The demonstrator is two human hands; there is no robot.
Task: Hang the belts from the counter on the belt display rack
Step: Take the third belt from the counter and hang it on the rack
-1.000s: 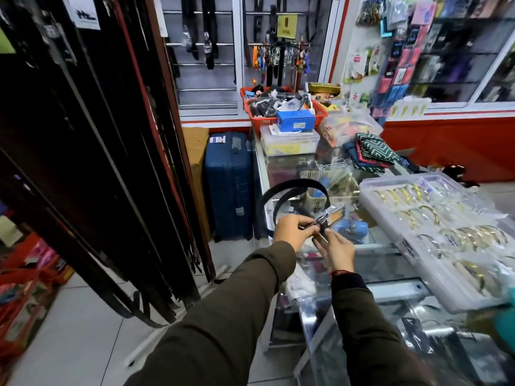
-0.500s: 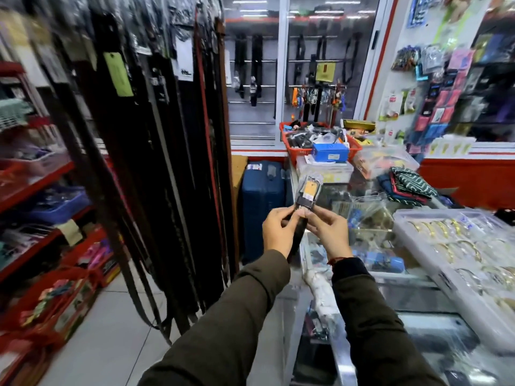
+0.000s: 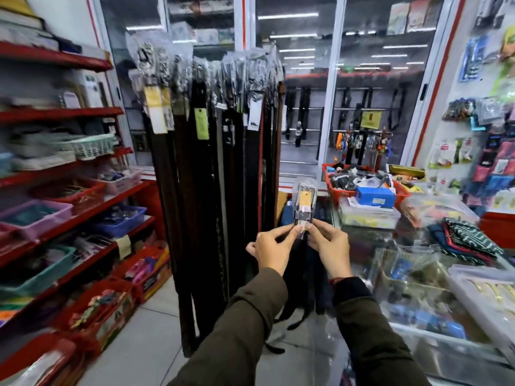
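I hold a black belt (image 3: pixel 304 203) upright by its buckle end, which is wrapped in clear plastic with a yellow tag. My left hand (image 3: pixel 271 250) and my right hand (image 3: pixel 328 246) both pinch it just below the buckle, fingertips almost touching. The strap hangs down between my forearms toward the floor. The belt display rack (image 3: pixel 220 151) stands just left of and behind the hands, packed with several dark belts whose plastic-wrapped buckles hang at the top. The glass counter (image 3: pixel 434 338) is to my right.
Red shelves (image 3: pixel 64 176) with baskets and boxes line the left side. On the counter sit a red basket (image 3: pixel 401 190), a blue box (image 3: pixel 374 195), folded cloth (image 3: pixel 468 238) and clear trays. A blue suitcase (image 3: pixel 287 215) stands behind the held belt. White floor tiles lie below.
The belt came off the counter and was raised upright, buckle on top. My view swung left and up, bringing the rack's top and the red shelves into sight.
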